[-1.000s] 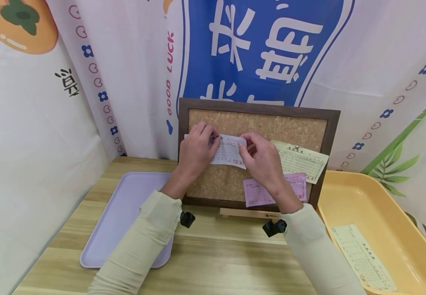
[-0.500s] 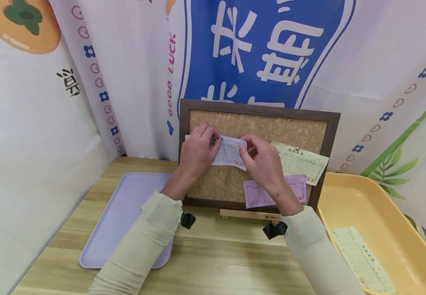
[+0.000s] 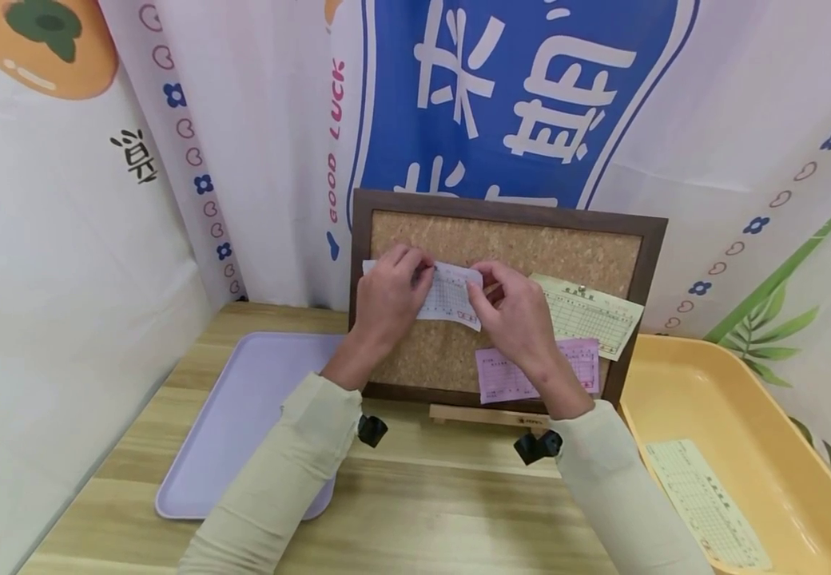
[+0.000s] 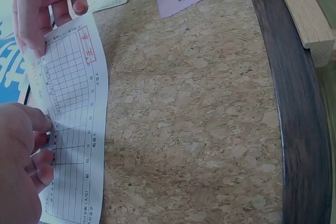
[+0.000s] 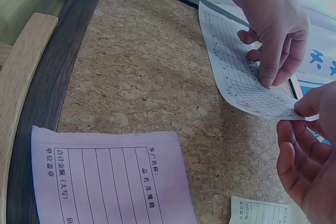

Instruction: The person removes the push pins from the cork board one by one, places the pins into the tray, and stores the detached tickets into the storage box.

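Observation:
A white receipt (image 3: 447,297) with a printed grid and a red stamp lies crosswise against the upper left of the cork board (image 3: 423,359). My left hand (image 3: 389,297) pinches at the receipt's upper edge near its middle. Whether its fingertips also hide something small, I cannot tell. With thumb and finger, my right hand (image 3: 514,307) grips the receipt's right end, seen closely in the right wrist view, where the paper (image 5: 231,72) bows outward from the cork. A yellow-green receipt (image 3: 588,315) hangs at the board's right under a small clear pin. Below it is a pink receipt (image 3: 498,375), partly behind my right wrist.
The board's dark wooden frame (image 3: 509,210) leans up near a printed curtain (image 3: 279,160). A light wooden ledge (image 3: 487,415) shows under it. On the table (image 3: 444,511), a lilac tray (image 3: 236,431) lies left and a yellow tray (image 3: 681,383) right, holding another yellow-green receipt (image 3: 710,503).
The left hand has shifted very slightly right at the receipt's upper edge. My right hand keeps its hold on the right end, and the receipts stay where they were.

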A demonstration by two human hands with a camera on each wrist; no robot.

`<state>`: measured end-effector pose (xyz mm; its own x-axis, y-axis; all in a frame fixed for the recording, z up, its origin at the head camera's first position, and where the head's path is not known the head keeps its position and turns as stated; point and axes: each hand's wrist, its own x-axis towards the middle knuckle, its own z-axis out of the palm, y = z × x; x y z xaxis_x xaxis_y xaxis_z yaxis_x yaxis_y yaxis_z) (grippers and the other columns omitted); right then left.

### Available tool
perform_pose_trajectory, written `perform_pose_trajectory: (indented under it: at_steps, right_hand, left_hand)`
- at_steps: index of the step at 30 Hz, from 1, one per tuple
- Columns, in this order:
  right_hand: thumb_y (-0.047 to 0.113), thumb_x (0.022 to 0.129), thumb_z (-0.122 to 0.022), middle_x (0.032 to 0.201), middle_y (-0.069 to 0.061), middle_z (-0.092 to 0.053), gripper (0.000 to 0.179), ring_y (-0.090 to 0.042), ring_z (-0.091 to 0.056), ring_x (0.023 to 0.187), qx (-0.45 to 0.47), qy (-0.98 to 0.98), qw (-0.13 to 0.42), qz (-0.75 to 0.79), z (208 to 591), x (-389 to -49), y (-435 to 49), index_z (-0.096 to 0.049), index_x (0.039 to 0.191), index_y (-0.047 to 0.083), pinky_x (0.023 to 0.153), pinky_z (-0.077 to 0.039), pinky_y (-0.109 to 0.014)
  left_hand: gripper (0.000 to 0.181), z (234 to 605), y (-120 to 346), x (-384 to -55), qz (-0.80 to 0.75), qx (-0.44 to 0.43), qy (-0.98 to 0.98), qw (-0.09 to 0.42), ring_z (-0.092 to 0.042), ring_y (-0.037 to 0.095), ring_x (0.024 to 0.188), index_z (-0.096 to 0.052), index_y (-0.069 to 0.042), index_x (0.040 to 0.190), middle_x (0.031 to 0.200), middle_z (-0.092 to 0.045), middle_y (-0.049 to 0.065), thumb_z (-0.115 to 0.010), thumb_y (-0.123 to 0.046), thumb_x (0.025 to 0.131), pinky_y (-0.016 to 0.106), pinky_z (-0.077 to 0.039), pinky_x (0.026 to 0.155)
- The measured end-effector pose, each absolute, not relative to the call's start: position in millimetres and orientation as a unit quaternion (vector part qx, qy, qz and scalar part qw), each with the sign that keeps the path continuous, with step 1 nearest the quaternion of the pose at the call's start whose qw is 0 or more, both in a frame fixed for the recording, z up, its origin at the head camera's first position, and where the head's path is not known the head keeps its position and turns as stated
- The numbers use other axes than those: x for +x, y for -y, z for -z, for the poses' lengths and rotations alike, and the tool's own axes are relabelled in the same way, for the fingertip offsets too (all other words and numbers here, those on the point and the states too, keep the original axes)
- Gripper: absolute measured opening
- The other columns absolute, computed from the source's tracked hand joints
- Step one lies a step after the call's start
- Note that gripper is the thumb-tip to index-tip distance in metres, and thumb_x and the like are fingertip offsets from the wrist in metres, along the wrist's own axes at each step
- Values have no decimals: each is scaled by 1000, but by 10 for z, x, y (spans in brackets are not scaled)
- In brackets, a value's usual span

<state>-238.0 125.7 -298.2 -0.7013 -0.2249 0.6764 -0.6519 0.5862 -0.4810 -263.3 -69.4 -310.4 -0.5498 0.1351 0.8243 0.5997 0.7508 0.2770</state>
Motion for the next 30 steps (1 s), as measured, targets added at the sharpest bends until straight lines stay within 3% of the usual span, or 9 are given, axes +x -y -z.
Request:
perform_pose_trajectory:
  at_steps: [12,30]
  right_hand:
    - [12,100,-68,90,-6,-68,18,-17,-65,73,252,848,279,-374,2999,-2384,-1276,-70,114,3,64,-54,-34]
    - [12,100,-68,92,-7,-69,20,-17,-66,74,250,849,275,-375,3016,-2377,-1289,-70,117,3,63,-55,-35]
  left_hand:
    - [10,3012,719,-2617,255,-216,860,384,-63,20,73,-74,-8,100,94,-64,6,-75,-16,96,32,-53,62]
    - [14,2983,754,-2691,122,-279,842,444,-71,25,84,-75,0,100,98,-70,13,-71,-12,94,36,-60,70]
